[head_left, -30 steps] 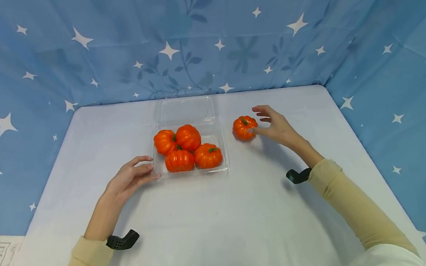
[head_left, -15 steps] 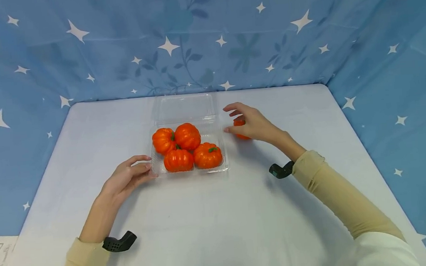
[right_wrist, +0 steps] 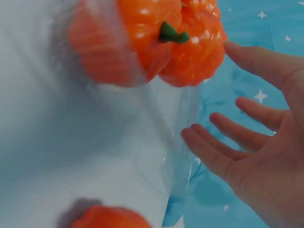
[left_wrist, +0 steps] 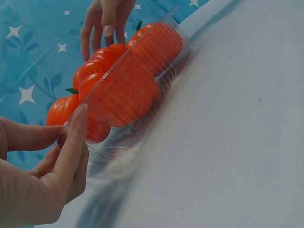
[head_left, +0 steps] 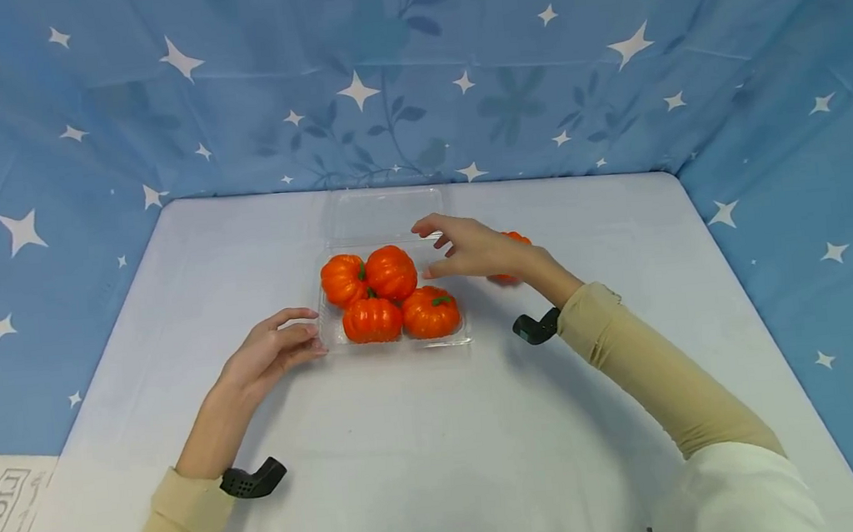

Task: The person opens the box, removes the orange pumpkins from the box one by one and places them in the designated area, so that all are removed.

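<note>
A clear plastic clamshell box (head_left: 448,343) lies on the table with its lid (head_left: 389,210) folded back. Several small orange pumpkins (head_left: 373,319) with green stems fill most of its base. My left hand (head_left: 268,355) pinches the box's left edge between thumb and fingers, as the left wrist view shows. My right hand (head_left: 473,247) hovers over the back right part of the box, fingers spread and holding nothing. In the right wrist view its thumb is right at one pumpkin (right_wrist: 197,52). A loose pumpkin (head_left: 518,238) sits right of the box, partly hidden behind the right hand and wrist.
A white cloth (head_left: 411,451) covers the table. Blue curtains (head_left: 307,83) with white stars hang behind and on both sides. A pale printed sheet (head_left: 2,516) lies at the lower left, and a black device (head_left: 254,480) sits on each wrist.
My right hand has moved left from beside the loose pumpkin to over the box, leaving that pumpkin behind. My left hand keeps its place at the box's edge.
</note>
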A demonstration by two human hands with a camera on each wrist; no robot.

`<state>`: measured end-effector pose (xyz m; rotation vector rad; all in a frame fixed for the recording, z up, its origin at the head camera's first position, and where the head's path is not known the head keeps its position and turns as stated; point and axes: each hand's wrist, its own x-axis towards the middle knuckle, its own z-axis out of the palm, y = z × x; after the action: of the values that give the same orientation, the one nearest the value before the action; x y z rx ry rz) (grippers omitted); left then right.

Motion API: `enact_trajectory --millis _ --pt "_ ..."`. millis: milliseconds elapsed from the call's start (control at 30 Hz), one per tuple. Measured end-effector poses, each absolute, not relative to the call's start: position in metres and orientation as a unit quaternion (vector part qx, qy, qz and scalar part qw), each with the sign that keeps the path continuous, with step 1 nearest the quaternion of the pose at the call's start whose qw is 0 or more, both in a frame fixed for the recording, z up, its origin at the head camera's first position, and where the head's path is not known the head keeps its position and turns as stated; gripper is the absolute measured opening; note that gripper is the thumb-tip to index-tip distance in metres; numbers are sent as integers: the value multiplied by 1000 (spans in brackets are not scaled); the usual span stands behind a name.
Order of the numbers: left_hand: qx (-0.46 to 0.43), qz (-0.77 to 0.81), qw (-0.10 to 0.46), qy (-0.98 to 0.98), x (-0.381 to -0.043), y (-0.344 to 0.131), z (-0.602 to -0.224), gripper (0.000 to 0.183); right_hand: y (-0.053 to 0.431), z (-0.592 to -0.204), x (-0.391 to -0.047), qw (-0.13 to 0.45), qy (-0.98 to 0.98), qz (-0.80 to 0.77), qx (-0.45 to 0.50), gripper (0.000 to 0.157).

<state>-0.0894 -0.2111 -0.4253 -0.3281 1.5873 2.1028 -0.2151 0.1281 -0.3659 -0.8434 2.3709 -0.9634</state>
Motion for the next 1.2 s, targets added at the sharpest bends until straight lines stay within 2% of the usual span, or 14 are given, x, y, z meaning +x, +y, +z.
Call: enact_trajectory --millis 300,533,833,1200 --pt "-110 764 242 587 -92 -211 -422 37 96 -357 -219 252 866 -279 -329 74" --pt "-108 764 240 589 -92 -209 -423 36 74 -361 -218 252 873 -197 -368 75" --pt "-115 770 230 585 -91 -207 -424 37 56 -361 -213 237 895 -99 -365 82" --pt "-117 778 224 576 -88 -211 -422 32 53 -364 -210 207 893 -72 -394 71"
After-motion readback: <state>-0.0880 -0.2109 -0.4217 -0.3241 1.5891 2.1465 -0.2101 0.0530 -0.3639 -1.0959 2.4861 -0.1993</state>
